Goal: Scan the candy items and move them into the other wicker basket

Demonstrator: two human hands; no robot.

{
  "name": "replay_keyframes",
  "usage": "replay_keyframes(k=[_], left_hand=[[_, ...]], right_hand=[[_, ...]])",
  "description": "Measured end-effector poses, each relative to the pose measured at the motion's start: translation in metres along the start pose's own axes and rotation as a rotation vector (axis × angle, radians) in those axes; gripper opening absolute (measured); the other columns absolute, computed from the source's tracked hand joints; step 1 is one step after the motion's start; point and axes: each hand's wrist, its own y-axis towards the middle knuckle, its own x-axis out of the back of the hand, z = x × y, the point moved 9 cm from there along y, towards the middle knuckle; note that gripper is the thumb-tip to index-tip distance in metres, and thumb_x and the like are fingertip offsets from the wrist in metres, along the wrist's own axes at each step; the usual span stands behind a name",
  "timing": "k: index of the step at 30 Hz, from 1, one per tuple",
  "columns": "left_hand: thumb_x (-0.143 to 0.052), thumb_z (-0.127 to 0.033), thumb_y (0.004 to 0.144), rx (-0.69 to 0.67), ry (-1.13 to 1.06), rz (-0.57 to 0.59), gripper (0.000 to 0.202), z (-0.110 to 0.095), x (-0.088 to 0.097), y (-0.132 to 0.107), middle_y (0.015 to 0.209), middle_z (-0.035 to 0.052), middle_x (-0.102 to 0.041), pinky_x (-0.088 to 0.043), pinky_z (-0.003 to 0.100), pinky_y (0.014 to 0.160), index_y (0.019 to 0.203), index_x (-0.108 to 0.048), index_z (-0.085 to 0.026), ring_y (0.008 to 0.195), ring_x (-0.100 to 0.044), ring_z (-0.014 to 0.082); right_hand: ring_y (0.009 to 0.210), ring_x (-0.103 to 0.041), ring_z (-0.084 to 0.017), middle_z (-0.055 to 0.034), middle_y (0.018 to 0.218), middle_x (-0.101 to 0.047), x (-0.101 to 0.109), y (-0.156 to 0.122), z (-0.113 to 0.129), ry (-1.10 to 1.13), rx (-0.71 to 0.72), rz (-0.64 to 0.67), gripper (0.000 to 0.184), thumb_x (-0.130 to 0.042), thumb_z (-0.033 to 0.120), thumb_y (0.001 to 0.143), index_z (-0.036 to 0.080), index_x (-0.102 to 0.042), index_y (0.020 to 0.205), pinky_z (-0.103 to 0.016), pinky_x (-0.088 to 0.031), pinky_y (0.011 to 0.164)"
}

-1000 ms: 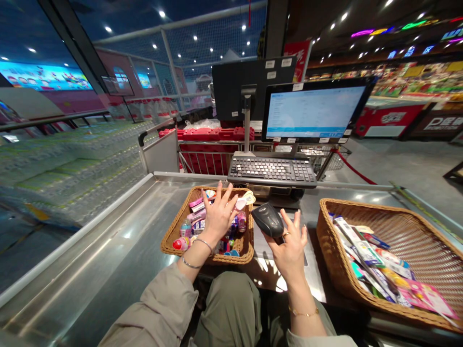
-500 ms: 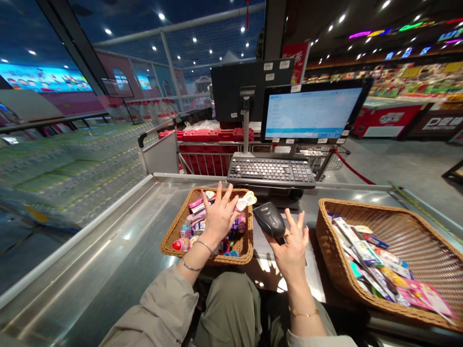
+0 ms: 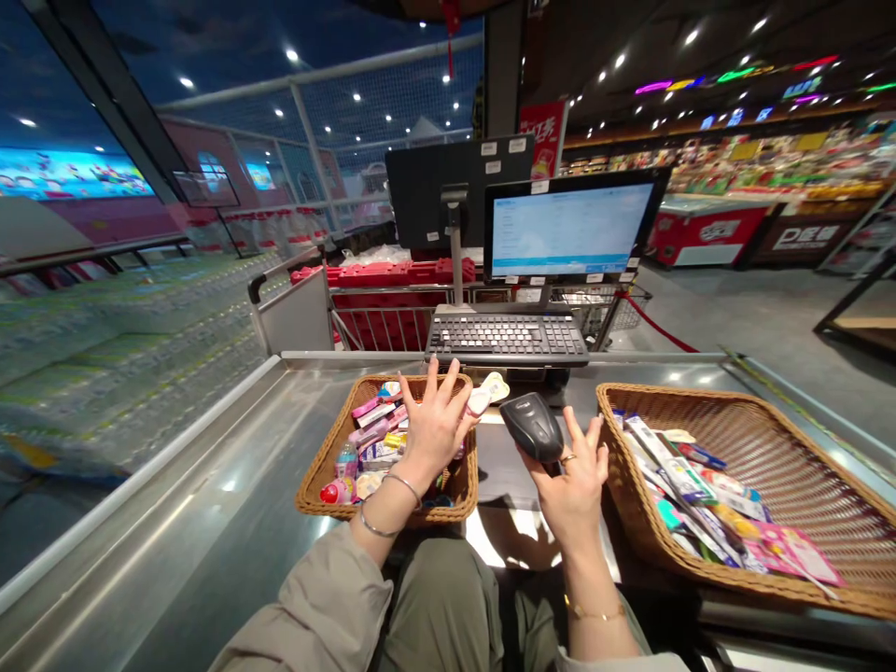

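Note:
My left hand (image 3: 435,431) is over the right part of a small wicker basket (image 3: 308,481), some fingers spread. Between its thumb and fingers is a small white and pink item (image 3: 479,402) with a cream tag (image 3: 496,385) that sticks out past the basket rim; its kind is unclear. My right hand (image 3: 575,481) grips a black barcode scanner (image 3: 532,425), whose head points up and left towards the item, a little apart from it. Several small packages and a little bottle (image 3: 346,459) lie in the basket, partly hidden by my left hand.
At right stands a larger wicker basket (image 3: 791,425) with toothbrush-like packs and a pink packet (image 3: 794,551). Beyond my hands are a keyboard (image 3: 508,336) and a lit monitor (image 3: 570,229). A metal counter (image 3: 231,485) carries the baskets. Stacked bottles (image 3: 126,345) stand at left.
The view has turned a little to the right. My left hand has carried the item slightly right, past the basket rim. The scanner has also shifted slightly right, still in my right hand.

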Motion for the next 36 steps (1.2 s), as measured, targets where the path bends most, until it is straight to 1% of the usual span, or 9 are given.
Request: replay_keyframes(k=[5,11,15,18,23,28,32,34,36], left_hand=[[-0.061,-0.041,0.092,-0.016,-0.014,-0.003,0.041,-0.009,0.0,0.007,0.158,0.0115,-0.038,0.002,0.078,0.114,0.13,-0.063,-0.025,0.152,-0.018,0.0389],[-0.061,-0.041,0.092,-0.049,-0.047,-0.012,0.041,-0.027,-0.003,0.017,0.159,0.0099,-0.036,0.003,0.079,0.114,0.131,-0.062,-0.027,0.152,-0.017,0.0389],[-0.064,-0.043,0.09,-0.065,-0.075,-0.034,0.044,-0.04,-0.007,0.024,0.159,0.0107,-0.037,0.002,0.079,0.114,0.13,-0.063,-0.027,0.152,-0.017,0.0394],[-0.064,-0.044,0.09,-0.075,-0.095,-0.041,0.044,-0.048,-0.009,0.03,0.159,0.0105,-0.037,0.002,0.079,0.114,0.13,-0.063,-0.027,0.152,-0.019,0.0398],[-0.063,-0.044,0.091,-0.096,-0.115,-0.05,0.041,-0.062,-0.011,0.038,0.159,0.0098,-0.037,0.001,0.079,0.114,0.129,-0.064,-0.027,0.152,-0.018,0.0398],[-0.063,-0.044,0.091,-0.11,-0.145,-0.065,0.04,-0.074,-0.012,0.045,0.158,0.0099,-0.038,0.002,0.079,0.114,0.127,-0.065,-0.027,0.152,-0.02,0.0402],[-0.063,-0.046,0.09,-0.124,-0.15,-0.057,0.042,-0.083,-0.014,0.049,0.159,0.0099,-0.037,0.003,0.079,0.114,0.128,-0.065,-0.027,0.152,-0.018,0.0403],[-0.063,-0.046,0.09,-0.127,-0.153,-0.052,0.043,-0.087,-0.015,0.051,0.159,0.0094,-0.036,0.004,0.079,0.114,0.129,-0.064,-0.028,0.152,-0.017,0.0399],[-0.063,-0.047,0.09,-0.128,-0.159,-0.046,0.044,-0.092,-0.015,0.054,0.16,0.0088,-0.036,0.004,0.078,0.114,0.129,-0.064,-0.028,0.152,-0.017,0.0397]], right_hand=[[0.153,-0.018,-0.038,-0.0165,0.151,-0.049,0.011,0.003,-0.006,-0.018,-0.04,-0.034,0.029,-0.062,0.045,0.089,0.017,-0.07,0.093,-0.072,-0.019,0.115],[0.152,-0.02,-0.039,-0.0172,0.15,-0.05,0.028,0.007,-0.012,-0.031,-0.041,-0.108,0.026,-0.065,0.041,0.088,0.016,-0.07,0.093,-0.072,-0.019,0.116],[0.152,-0.021,-0.039,-0.0165,0.149,-0.051,0.037,0.008,-0.022,-0.053,-0.076,-0.137,0.034,-0.065,0.043,0.088,0.018,-0.069,0.11,-0.073,-0.019,0.115],[0.151,-0.023,-0.04,-0.0169,0.149,-0.051,0.046,0.009,-0.027,-0.047,-0.099,-0.181,0.038,-0.066,0.043,0.087,0.019,-0.068,0.117,-0.074,-0.019,0.115],[0.152,-0.02,-0.04,-0.0184,0.15,-0.049,0.057,0.011,-0.033,-0.042,-0.153,-0.209,0.05,-0.067,0.041,0.087,0.02,-0.06,0.131,-0.075,-0.016,0.115],[0.152,-0.021,-0.04,-0.0191,0.148,-0.051,0.067,0.012,-0.037,-0.059,-0.152,-0.25,0.055,-0.067,0.042,0.087,0.02,-0.056,0.136,-0.074,-0.018,0.115],[0.151,-0.022,-0.04,-0.02,0.147,-0.052,0.074,0.012,-0.038,-0.088,-0.151,-0.293,0.062,-0.067,0.043,0.087,0.018,-0.05,0.142,-0.072,-0.019,0.116],[0.151,-0.023,-0.041,-0.0202,0.146,-0.053,0.079,0.011,-0.038,-0.107,-0.153,-0.332,0.064,-0.068,0.044,0.086,0.017,-0.051,0.142,-0.071,-0.02,0.116],[0.15,-0.025,-0.042,-0.0201,0.145,-0.054,0.085,0.01,-0.038,-0.129,-0.164,-0.379,0.062,-0.069,0.045,0.085,0.017,-0.055,0.139,-0.071,-0.021,0.116]])
